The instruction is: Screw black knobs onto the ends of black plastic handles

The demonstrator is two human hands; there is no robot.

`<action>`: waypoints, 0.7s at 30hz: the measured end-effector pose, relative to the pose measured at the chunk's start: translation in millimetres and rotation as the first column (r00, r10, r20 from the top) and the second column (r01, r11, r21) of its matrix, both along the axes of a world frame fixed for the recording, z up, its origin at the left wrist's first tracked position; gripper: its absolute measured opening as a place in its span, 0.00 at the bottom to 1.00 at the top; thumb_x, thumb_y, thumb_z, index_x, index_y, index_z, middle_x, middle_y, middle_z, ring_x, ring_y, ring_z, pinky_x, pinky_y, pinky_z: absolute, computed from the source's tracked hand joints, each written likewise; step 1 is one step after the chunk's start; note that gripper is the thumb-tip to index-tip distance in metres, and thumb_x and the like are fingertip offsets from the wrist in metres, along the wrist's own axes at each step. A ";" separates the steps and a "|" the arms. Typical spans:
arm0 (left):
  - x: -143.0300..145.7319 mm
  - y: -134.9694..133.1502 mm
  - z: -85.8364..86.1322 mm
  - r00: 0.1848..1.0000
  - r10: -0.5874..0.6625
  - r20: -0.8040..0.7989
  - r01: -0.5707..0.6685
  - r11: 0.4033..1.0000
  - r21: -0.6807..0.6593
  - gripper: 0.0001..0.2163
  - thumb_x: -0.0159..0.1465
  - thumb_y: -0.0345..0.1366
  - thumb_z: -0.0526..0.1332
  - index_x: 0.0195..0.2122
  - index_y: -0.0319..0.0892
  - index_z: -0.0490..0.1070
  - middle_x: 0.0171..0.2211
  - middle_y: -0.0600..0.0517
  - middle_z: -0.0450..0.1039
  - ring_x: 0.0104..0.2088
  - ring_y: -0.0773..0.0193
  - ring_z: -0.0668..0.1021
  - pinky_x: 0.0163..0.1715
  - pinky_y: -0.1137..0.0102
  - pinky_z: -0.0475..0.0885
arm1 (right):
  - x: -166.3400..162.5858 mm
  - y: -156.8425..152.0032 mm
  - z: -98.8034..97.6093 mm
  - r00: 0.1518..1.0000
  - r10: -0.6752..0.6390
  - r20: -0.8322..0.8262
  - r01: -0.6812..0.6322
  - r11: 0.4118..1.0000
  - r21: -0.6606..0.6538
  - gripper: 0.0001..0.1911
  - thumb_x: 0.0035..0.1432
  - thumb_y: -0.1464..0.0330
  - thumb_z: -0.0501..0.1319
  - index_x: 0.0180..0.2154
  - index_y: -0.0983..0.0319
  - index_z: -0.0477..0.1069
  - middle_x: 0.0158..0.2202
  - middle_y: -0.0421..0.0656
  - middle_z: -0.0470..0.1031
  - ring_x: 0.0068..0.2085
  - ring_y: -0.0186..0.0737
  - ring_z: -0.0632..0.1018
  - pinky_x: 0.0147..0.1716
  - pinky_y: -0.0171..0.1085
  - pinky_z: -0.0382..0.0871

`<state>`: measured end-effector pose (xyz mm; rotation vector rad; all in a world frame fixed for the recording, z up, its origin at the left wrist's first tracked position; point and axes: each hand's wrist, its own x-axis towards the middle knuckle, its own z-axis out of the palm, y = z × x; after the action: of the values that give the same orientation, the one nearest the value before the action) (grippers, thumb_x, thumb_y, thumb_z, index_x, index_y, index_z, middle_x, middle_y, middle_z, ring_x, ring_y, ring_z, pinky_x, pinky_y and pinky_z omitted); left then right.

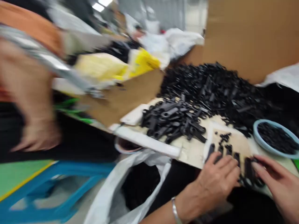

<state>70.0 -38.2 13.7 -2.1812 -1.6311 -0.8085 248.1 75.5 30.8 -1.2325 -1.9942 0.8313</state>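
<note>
My left hand, a metal bangle on its wrist, lies with its fingers flat over a row of black plastic parts at the near edge of a pale board. My right hand reaches in from the right, fingers stretched out, their tips touching the same row. Neither hand visibly grips anything. A few small black bits lie just beyond the row. A heap of longer black parts sits further left on the board.
A big mound of black parts fills a cardboard box behind. A blue bowl of small black pieces stands at the right. An open white bag hangs below the board. Another person's blurred hand is at far left, above a blue frame.
</note>
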 end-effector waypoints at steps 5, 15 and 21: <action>8.4 -3.1 -21.3 0.996 -0.088 -0.004 0.088 0.994 -0.058 0.13 0.72 0.34 0.55 0.55 0.34 0.68 0.58 0.43 0.71 0.63 0.57 0.68 0.68 0.44 0.44 | 11.9 4.6 8.6 1.000 0.017 0.011 -0.018 0.998 0.059 0.17 0.54 0.57 0.66 0.41 0.60 0.79 0.39 0.46 0.80 0.31 0.38 0.77 0.33 0.37 0.76; 25.8 11.8 -38.0 0.997 0.002 -0.076 -0.005 0.999 -0.032 0.13 0.71 0.28 0.52 0.54 0.33 0.67 0.55 0.42 0.74 0.59 0.55 0.73 0.67 0.37 0.38 | -7.0 17.4 4.8 0.961 0.149 0.232 -0.198 0.958 0.207 0.11 0.60 0.63 0.60 0.39 0.62 0.77 0.31 0.43 0.77 0.28 0.38 0.74 0.34 0.38 0.72; 26.4 20.1 -38.9 0.998 -0.002 -0.065 0.007 0.998 0.067 0.13 0.70 0.25 0.49 0.49 0.33 0.72 0.50 0.44 0.78 0.54 0.57 0.77 0.67 0.40 0.38 | -21.1 29.3 10.4 0.879 0.207 0.430 -0.357 0.883 0.306 0.10 0.63 0.68 0.57 0.41 0.62 0.77 0.38 0.48 0.80 0.38 0.45 0.78 0.42 0.43 0.73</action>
<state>96.4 -18.1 -25.1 -2.1430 -1.5464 -0.7732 226.9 104.7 41.2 -0.9339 -2.5582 0.3099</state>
